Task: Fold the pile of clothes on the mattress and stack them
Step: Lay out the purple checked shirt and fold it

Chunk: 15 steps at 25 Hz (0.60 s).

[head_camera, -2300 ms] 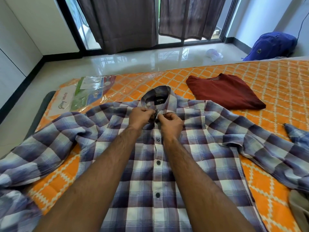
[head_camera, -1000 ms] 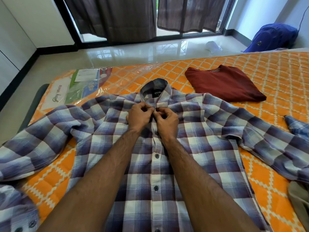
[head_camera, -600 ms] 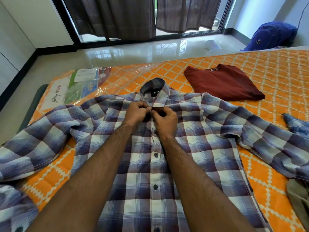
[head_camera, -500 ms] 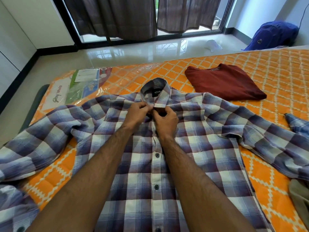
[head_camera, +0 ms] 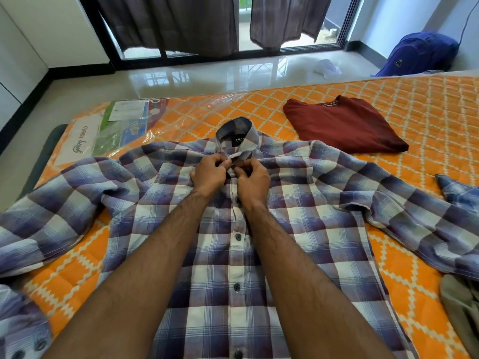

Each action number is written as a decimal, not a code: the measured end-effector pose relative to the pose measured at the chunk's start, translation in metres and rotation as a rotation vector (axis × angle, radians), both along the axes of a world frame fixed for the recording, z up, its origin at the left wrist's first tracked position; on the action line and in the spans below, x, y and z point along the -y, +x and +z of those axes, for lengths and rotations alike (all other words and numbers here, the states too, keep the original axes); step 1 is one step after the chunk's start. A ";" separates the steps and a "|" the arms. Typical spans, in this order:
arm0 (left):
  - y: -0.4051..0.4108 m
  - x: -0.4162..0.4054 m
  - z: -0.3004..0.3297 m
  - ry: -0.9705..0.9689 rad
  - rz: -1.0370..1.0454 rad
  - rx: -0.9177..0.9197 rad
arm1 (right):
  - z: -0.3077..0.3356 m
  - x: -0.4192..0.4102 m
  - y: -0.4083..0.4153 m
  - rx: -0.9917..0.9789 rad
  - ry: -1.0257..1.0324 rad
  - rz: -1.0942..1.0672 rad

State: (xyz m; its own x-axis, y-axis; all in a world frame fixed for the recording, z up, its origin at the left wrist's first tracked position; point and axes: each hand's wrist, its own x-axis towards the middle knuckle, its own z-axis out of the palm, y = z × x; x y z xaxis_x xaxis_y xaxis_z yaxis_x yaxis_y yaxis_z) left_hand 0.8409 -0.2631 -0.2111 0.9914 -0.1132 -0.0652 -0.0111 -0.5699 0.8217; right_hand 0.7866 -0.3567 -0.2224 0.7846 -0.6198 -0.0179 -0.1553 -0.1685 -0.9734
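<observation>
A blue, purple and white plaid shirt lies front-up and spread out on the orange patterned mattress, sleeves out to both sides. My left hand and my right hand meet just below the collar, each pinching one edge of the shirt's button placket. Dark buttons lower down the front are fastened. A folded dark red T-shirt rests on the mattress beyond the plaid shirt, to the right.
An olive garment lies at the right edge. Plastic wrap with a printed label covers the mattress's far left corner. A blue backpack sits on the shiny floor near curtains and a glass door.
My hands have shifted slightly up the placket, from the chest to right under the collar, still pinching the fabric. The shirt and red T-shirt stay where they were.
</observation>
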 end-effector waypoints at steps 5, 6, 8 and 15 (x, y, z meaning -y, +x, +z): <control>0.005 0.001 0.010 0.204 -0.106 0.015 | -0.001 0.004 0.004 -0.042 -0.027 0.070; 0.004 0.001 0.011 0.245 -0.131 0.018 | -0.003 0.003 0.006 -0.052 -0.047 0.064; 0.006 -0.003 0.014 0.292 -0.190 0.004 | -0.008 0.002 0.008 -0.069 -0.086 0.048; -0.004 -0.016 0.021 0.064 -0.314 0.004 | 0.000 0.008 -0.002 0.001 0.030 0.111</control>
State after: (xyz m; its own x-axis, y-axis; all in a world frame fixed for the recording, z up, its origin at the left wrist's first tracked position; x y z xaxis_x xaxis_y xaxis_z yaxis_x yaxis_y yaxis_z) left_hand 0.8366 -0.2471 -0.1902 0.9089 -0.4095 -0.0782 -0.1978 -0.5888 0.7837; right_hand 0.7846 -0.3651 -0.2228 0.8481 -0.5287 -0.0339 -0.1360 -0.1553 -0.9785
